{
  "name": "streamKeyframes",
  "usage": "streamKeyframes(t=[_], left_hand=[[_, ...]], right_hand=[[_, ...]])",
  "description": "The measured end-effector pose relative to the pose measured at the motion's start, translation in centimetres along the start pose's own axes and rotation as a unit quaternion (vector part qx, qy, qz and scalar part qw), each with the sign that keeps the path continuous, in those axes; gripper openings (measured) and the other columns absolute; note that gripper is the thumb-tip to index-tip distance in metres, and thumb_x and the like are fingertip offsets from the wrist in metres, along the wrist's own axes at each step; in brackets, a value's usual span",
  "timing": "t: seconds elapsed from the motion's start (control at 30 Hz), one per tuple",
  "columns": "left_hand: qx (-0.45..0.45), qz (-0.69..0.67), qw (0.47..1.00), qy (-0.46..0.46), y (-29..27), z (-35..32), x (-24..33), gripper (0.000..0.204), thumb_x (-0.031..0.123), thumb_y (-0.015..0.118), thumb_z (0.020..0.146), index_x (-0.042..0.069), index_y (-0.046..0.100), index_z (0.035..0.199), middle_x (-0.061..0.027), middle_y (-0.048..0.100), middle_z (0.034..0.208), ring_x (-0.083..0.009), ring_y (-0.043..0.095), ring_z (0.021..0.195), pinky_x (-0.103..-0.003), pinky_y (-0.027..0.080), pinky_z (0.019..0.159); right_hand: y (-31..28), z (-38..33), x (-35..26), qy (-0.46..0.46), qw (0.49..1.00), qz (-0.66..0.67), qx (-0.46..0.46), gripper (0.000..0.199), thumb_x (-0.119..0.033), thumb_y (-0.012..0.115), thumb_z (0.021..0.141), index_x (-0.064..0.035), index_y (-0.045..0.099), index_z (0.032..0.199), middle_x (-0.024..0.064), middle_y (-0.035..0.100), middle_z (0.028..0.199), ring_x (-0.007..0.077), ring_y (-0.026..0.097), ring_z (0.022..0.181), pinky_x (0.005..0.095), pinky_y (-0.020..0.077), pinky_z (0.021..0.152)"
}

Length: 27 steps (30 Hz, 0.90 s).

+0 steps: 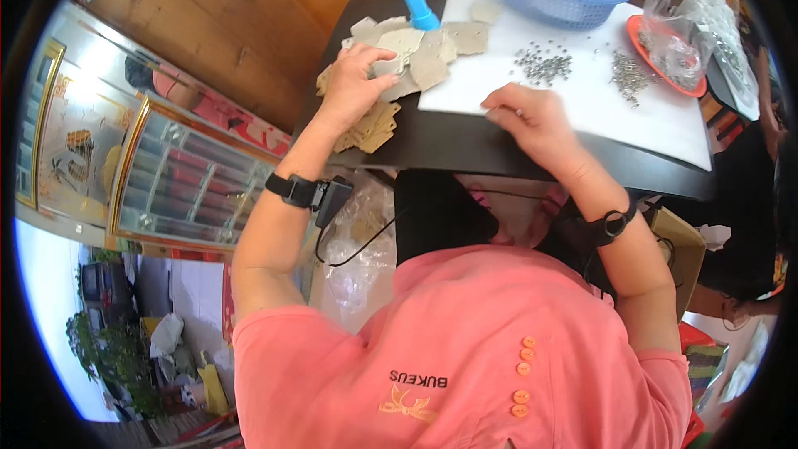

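Note:
My left hand (pixel 357 79) is over a loose pile of beige-grey card pieces (pixel 430 64) at the table's left end. Its thumb and fingers are apart, with nothing seen gripped between them. More yellowish cards (pixel 371 127), some with small holes, lie beneath that wrist. Over the near edge of a white board (pixel 582 108), my right hand (pixel 532 123) is closed, thumb against fingertips. Whatever it may hold is hidden. Beyond it are a scatter of small dark metal pieces (pixel 544 65) and a second heap of small metal pieces (pixel 629 79).
A blue handheld fan (pixel 416 2) stands behind the cards. At the back sits a blue basket (pixel 559 10) of thin brownish sticks. To the right, a red plate (pixel 698 86) bears a clear plastic bag (pixel 675 37). The dark table's (pixel 465 140) near edge faces me.

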<state>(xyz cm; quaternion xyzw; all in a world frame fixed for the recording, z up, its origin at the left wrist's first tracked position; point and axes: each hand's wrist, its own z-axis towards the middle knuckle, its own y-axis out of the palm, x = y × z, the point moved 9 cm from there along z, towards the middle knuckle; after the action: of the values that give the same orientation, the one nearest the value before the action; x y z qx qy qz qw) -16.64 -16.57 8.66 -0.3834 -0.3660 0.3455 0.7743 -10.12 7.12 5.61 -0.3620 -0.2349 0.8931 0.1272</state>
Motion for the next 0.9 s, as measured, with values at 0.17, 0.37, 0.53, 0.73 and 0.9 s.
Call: streamKeyframes(t=[0.17,0.37,0.53,0.73,0.9], left_hand=[[0.072,0.125,0.989,-0.035,-2.3,-7.0,-0.3,0.038,0.03,0.078,0.074,0.007,0.069,0.103,-0.0057,0.063,0.107,-0.0282,0.054,0.104,-0.042,0.045,0.087],[0.077,0.06,0.995,0.001,-1.5,-9.4,0.3,0.036,0.025,0.075,0.08,0.007,0.068,0.11,-0.0079,0.064,0.112,-0.0282,0.053,0.11,-0.041,0.043,0.089],[0.113,0.011,0.99,-0.088,-2.8,-9.1,-3.2,0.034,0.023,0.074,0.079,0.006,0.068,0.109,-0.0086,0.063,0.108,-0.0287,0.052,0.105,-0.04,0.046,0.089],[-0.014,0.018,0.992,-0.126,-1.8,-6.8,-7.0,0.046,0.033,0.08,0.072,0.006,0.07,0.109,-0.0108,0.063,0.105,-0.0289,0.051,0.108,-0.04,0.046,0.091],[-0.002,-0.047,0.977,-0.209,-2.7,-5.4,-9.0,0.044,0.035,0.083,0.069,0.006,0.073,0.101,-0.0137,0.062,0.098,-0.0297,0.056,0.099,-0.04,0.047,0.088]], right_hand=[[-0.8,-0.1,0.3,0.043,0.998,-0.023,0.037,0.004,-0.008,0.069,0.08,-0.0069,0.067,0.084,0.0094,0.069,0.083,0.0295,0.067,0.074,0.0368,0.0527,0.066],[0.1,-0.1,0.5,0.026,0.997,-0.077,-0.011,0.006,-0.007,0.069,0.08,-0.0054,0.067,0.085,0.0085,0.068,0.083,0.0283,0.066,0.076,0.036,0.0524,0.068],[0.0,-0.3,0.5,0.047,0.998,-0.045,0.003,0.008,-0.005,0.069,0.08,-0.0041,0.068,0.087,0.0099,0.067,0.083,0.0278,0.066,0.075,0.035,0.0518,0.068],[0.0,-0.4,0.3,0.042,0.998,-0.05,0.004,0.009,-0.004,0.069,0.079,-0.0041,0.068,0.088,0.0103,0.067,0.082,0.0278,0.065,0.075,0.035,0.0513,0.068],[-0.1,-0.5,0.2,0.04,0.997,-0.062,0.001,0.009,-0.004,0.069,0.078,-0.0043,0.067,0.087,0.0096,0.066,0.081,0.0281,0.065,0.077,0.0357,0.0513,0.068]])
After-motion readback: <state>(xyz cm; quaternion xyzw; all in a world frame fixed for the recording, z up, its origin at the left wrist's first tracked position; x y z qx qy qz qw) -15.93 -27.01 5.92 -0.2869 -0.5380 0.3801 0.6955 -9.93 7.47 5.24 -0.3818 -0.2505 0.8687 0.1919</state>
